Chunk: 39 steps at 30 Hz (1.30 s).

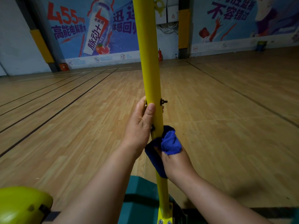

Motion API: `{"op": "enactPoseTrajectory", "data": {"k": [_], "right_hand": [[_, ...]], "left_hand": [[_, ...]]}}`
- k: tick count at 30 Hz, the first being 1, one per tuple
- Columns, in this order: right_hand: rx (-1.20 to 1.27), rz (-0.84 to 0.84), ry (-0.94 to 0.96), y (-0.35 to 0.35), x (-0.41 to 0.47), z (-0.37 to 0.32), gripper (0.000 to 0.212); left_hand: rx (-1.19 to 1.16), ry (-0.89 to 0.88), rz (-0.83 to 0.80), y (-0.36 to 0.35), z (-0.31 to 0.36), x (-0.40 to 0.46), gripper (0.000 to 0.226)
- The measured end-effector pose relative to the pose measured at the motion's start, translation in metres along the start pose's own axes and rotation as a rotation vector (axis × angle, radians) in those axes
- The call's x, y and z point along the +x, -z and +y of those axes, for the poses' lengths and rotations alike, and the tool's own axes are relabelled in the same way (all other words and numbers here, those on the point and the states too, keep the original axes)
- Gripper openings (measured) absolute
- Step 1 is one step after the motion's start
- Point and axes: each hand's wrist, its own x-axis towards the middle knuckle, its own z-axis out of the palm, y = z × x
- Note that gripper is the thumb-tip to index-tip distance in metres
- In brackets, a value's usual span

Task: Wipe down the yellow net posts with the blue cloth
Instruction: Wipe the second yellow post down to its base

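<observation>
A yellow net post (149, 62) rises upright through the middle of the view, bolted at its foot to a green base (137, 199). My left hand (140, 125) grips the post just below a small black bolt (163, 101), thumb laid on its front. Lower down, my right hand (174, 162) presses the bunched blue cloth (168, 143) around the post, wrapping its right side and front. The cloth hides part of the post and my fingers.
Wooden court floor (226, 126) with dark lines spreads all around. A rounded yellow-green object (22, 204) sits at bottom left. Advertising banners (84, 29) cover the far wall, with yellow-padded columns (184, 28) and a red fire extinguisher (160, 54) beside it.
</observation>
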Motion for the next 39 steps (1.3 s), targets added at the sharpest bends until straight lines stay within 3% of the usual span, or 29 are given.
{"op": "enactPoseTrajectory", "data": {"k": [10,18,21,24,29,35,39], "right_hand": [[0.017,-0.046,-0.117,-0.008,-0.015,0.039,0.032],[0.236,-0.081,-0.145,-0.016,-0.012,0.021,0.018],[0.232,-0.131,0.004,-0.013,-0.005,0.004,0.034],[0.221,-0.02,0.043,-0.013,0.004,-0.003,0.014],[0.242,-0.015,0.064,-0.015,0.011,0.002,0.024],[0.759,-0.281,-0.107,-0.022,0.015,0.033,0.035],[0.59,-0.233,-0.162,-0.031,0.009,0.07,0.03]], "left_hand": [[0.121,-0.038,0.022,0.007,-0.014,-0.014,0.024],[0.2,-0.133,0.092,0.002,-0.022,-0.019,0.049],[0.145,-0.115,0.106,0.002,-0.023,-0.019,0.045],[0.136,-0.108,0.113,0.002,-0.023,-0.018,0.043],[0.185,-0.153,0.133,0.003,-0.025,-0.02,0.029],[0.159,-0.172,0.185,-0.002,-0.028,-0.024,0.038],[0.299,-0.228,0.361,-0.004,-0.038,-0.032,0.043]]}}
